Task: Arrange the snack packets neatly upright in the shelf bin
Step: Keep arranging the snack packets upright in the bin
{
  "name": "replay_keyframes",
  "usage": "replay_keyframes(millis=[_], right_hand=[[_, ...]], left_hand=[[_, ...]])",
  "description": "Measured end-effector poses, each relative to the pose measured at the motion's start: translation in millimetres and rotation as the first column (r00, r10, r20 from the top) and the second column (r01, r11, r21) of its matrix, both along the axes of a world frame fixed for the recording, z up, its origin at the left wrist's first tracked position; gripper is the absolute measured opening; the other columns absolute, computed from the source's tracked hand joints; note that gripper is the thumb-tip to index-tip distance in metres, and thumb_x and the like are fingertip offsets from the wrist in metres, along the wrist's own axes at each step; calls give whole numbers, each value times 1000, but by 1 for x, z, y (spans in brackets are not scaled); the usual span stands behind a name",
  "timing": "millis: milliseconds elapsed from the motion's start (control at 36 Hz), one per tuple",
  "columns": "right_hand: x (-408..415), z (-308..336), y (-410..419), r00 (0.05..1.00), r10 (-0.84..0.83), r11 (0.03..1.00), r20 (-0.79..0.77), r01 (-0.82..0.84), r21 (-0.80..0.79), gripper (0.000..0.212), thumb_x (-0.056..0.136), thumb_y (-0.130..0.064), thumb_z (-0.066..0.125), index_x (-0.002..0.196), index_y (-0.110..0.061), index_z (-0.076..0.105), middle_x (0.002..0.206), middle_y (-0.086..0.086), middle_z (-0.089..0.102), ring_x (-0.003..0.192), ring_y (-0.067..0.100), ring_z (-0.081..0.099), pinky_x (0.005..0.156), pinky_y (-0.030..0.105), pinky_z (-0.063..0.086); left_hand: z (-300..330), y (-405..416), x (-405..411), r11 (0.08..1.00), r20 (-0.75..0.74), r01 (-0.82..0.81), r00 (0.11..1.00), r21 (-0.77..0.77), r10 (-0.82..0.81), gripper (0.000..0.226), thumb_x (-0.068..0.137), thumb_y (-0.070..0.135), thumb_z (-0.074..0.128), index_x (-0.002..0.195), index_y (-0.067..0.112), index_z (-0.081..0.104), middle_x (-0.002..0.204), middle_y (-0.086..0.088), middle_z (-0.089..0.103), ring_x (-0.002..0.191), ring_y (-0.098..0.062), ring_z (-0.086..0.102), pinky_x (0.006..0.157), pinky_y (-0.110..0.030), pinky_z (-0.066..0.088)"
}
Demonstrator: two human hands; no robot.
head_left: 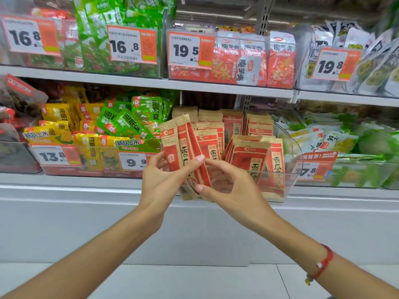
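A clear plastic shelf bin [290,182] on the lower shelf holds several red-and-tan snack packets [254,156], some upright at the back, some leaning at the front right. My left hand [159,182] grips a small fanned stack of the same packets [179,145] in front of the bin's left side, thumb across their face. My right hand [228,186] pinches the lower edge of that stack with thumb and forefinger, its other fingers curled beside it.
Bins of yellow and green packets [90,134] stand to the left, pale green packets [336,139] to the right. Price tags [133,161] hang on the bin fronts. An upper shelf [151,82] carries more bags overhead. The white shelf base [86,216] runs below.
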State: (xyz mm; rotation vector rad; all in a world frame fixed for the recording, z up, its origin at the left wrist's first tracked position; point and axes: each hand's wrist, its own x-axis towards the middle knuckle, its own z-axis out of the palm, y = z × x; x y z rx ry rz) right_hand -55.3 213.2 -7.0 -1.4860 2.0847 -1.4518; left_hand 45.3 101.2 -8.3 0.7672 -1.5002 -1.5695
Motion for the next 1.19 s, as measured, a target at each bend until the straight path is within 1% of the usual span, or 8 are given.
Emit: replay_keyframes(millis=[139,333,472,639,750,917,1028,1195], right_hand=[[-14,3,-1,992,-20,999,121,25,-46,38,85,-19,71,119,-32,62,103,-18,68,94,-2,64,81,18,54],[-38,5,2,947,-60,998,317,46,53,32,93,-21,60,125,-28,60,108,-13,70,104,5,64,81,24,54],[-35,5,4,936,-1,986,352,-59,158,42,91,-27,63,132,-28,54,116,-12,67,108,4,62,99,37,49],[-33,6,5,929,94,983,357,-143,113,41,94,-23,59,134,-27,49,123,-14,64,113,-1,58,96,27,47],[-29,7,0,964,50,999,260,-51,-1,36,90,-21,65,122,-30,53,116,-14,65,108,-4,58,93,25,48],[-8,-3,-6,960,-166,975,-224,126,-184,34,83,-13,73,107,-31,57,102,-17,60,95,-1,59,79,17,50],[2,-6,-6,947,-71,989,-314,26,-147,35,77,-20,78,105,-34,62,94,-20,60,87,0,60,74,16,48],[-10,15,7,977,178,968,122,-196,156,53,78,-50,67,128,-39,53,122,-24,57,108,-12,55,89,13,46]], left_hand=[[-1,2,0,994,41,40,998,-104,-36,40,65,39,84,100,29,67,85,19,74,77,3,69,61,-11,50],[-6,1,2,973,67,113,993,-202,-101,20,85,32,69,105,31,67,103,11,70,99,-9,67,92,-36,53],[-3,2,5,975,38,131,991,-181,-126,15,81,30,72,95,25,69,93,18,73,94,-7,69,80,-29,59],[1,4,9,962,-13,125,991,-241,-132,21,74,31,75,94,25,71,90,17,74,87,-1,69,72,-19,58],[2,5,11,970,-70,33,996,-241,-52,23,79,26,75,100,34,67,96,19,72,84,5,68,62,-7,50],[-7,7,8,979,175,124,980,-162,-96,68,52,81,70,110,46,59,102,29,67,103,-4,65,92,-41,54],[-2,6,10,993,77,117,990,-3,-117,50,58,63,71,94,30,69,86,15,74,86,-7,71,76,-32,60],[11,-7,20,974,109,223,970,-34,-218,49,54,59,64,88,24,69,81,14,75,81,-2,71,77,-28,57]])
